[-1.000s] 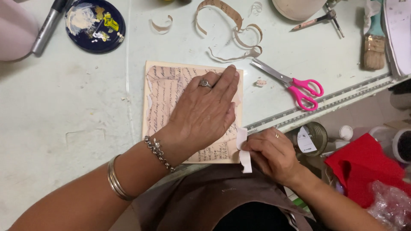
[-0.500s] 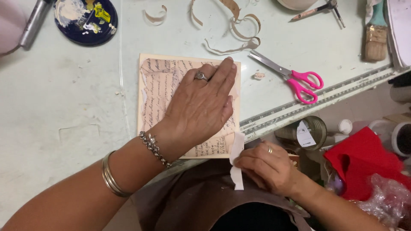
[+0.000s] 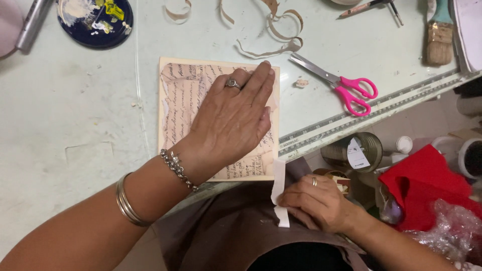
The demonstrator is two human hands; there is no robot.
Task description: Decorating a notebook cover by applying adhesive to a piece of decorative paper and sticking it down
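A square board covered in cream paper with handwritten script (image 3: 175, 105) lies on the pale worktable (image 3: 75, 130). My left hand (image 3: 233, 118) presses flat on it, fingers together, a ring on one finger and bracelets on the wrist. My right hand (image 3: 319, 203) is below the table edge, over my brown apron, pinching a white paper strip (image 3: 278, 193) that runs up to the board's lower right corner. The strip hangs partly peeled away from the board's right edge.
Pink-handled scissors (image 3: 339, 83) lie right of the board, above a metal ruler (image 3: 371, 118) along the table edge. Curled paper strips (image 3: 273, 25), a dark paint-smeared dish (image 3: 95, 17) and a flat brush (image 3: 439, 35) lie at the far side. Red cloth (image 3: 427, 183) and a tin (image 3: 354, 150) sit below right.
My right hand has pulled the white strip further down and away from the board's right edge. My left hand stays pressed on the board.
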